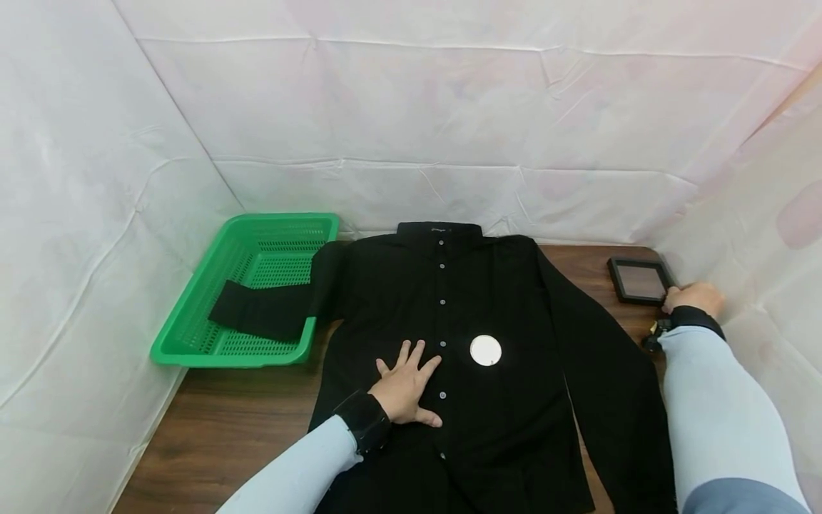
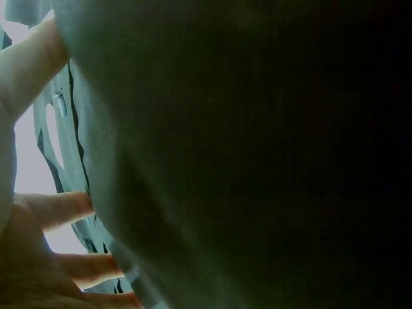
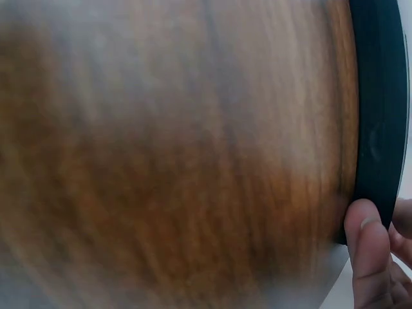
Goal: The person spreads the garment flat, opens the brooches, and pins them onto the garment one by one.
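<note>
A black button-up shirt [image 1: 392, 300] lies spread out face up, collar at the back. My left hand [image 1: 403, 389] rests on its front beside the button row, fingers spread. In the left wrist view the dark cloth [image 2: 193, 161] fills most of the picture, with fingertips against it. A round white disc [image 1: 485, 350] lies on the shirt, right of the buttons. At the back right, my right hand [image 1: 695, 298] pinches the near right corner of a black picture frame [image 1: 642, 282]. Close up, thumb and fingers grip its black edge [image 3: 380, 109].
A green plastic basket [image 1: 240, 360] stands at the left, with one shirt sleeve [image 1: 263, 310] lying inside it. The other sleeve [image 1: 616, 371] runs down the right side. White sheeting [image 1: 417, 107] walls the wooden table [image 1: 225, 428] at the back and both sides.
</note>
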Demonstrator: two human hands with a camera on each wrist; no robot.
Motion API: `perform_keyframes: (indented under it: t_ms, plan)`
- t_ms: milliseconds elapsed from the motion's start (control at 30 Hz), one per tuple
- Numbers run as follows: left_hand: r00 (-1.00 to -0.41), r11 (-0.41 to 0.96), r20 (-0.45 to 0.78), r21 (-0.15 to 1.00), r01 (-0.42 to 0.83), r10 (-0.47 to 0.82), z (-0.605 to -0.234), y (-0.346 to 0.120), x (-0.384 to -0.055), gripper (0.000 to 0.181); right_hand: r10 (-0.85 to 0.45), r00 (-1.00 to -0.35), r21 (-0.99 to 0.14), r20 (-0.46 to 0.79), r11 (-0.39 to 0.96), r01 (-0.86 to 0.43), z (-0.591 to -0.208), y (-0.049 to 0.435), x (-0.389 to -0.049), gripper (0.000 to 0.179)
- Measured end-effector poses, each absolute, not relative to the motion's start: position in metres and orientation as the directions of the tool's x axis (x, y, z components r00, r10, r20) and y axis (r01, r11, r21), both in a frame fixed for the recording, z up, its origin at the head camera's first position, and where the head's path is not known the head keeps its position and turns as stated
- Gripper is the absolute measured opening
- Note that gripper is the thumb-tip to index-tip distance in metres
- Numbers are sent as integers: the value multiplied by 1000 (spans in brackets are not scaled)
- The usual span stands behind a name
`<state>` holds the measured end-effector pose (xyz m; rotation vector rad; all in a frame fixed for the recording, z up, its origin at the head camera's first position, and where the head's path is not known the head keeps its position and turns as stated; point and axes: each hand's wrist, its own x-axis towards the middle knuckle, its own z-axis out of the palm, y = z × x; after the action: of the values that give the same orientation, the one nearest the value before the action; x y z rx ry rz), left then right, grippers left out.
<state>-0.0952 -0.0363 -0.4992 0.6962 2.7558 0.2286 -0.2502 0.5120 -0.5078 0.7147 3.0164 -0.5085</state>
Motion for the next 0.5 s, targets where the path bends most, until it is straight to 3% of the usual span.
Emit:
perform_keyframes:
  t_ms: [267, 500]
  plan:
    - [-844, 875, -247, 228, 427, 476, -499, -36, -96, 109, 494, -869, -304, -36, 823, 480, -494, 495, -236, 45]
    - [-844, 875, -245, 222, 430, 477, -501, -37, -97, 109, 564, -825, -469, -35, 720, 512, -485, 482, -228, 46]
